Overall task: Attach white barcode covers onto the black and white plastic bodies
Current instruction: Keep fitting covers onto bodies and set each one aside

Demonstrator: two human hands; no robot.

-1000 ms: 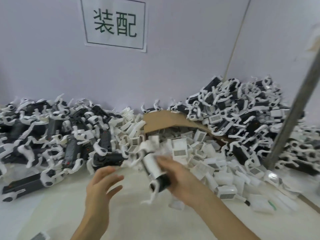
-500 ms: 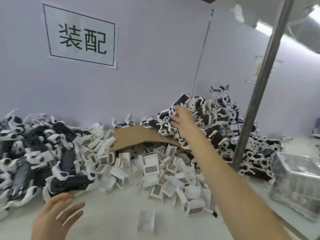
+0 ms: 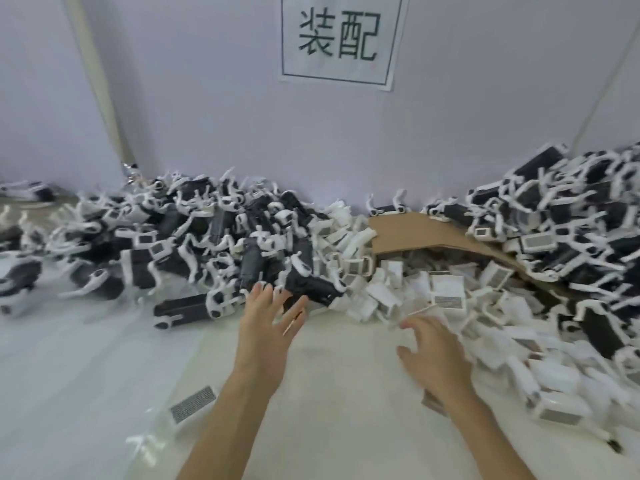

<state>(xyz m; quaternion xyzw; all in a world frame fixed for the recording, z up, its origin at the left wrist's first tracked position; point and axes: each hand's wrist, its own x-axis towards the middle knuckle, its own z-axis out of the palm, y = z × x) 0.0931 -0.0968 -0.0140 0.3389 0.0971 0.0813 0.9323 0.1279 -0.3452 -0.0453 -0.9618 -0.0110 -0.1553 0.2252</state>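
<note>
A heap of black and white plastic bodies (image 3: pixel 194 244) covers the table's left and middle. My left hand (image 3: pixel 266 323) is spread, its fingertips at a black body (image 3: pixel 311 289) on the heap's front edge. White barcode covers (image 3: pixel 446 292) lie piled at centre right. Over the near edge of that pile hovers my right hand (image 3: pixel 433 355), fingers loosely bent and holding nothing. A second heap of bodies (image 3: pixel 568 216) rises at the right. One loose cover (image 3: pixel 192 405) lies near my left forearm.
A bent brown cardboard sheet (image 3: pixel 426 233) lies between the two heaps, over the covers. A paper sign (image 3: pixel 339 39) hangs on the pale wall behind. The white table surface (image 3: pixel 332 393) lies bare between my forearms.
My right hand has come back from the right heap, where it left a body, down to the cover pile. My left hand moved forward to the left heap. The view swung left.
</note>
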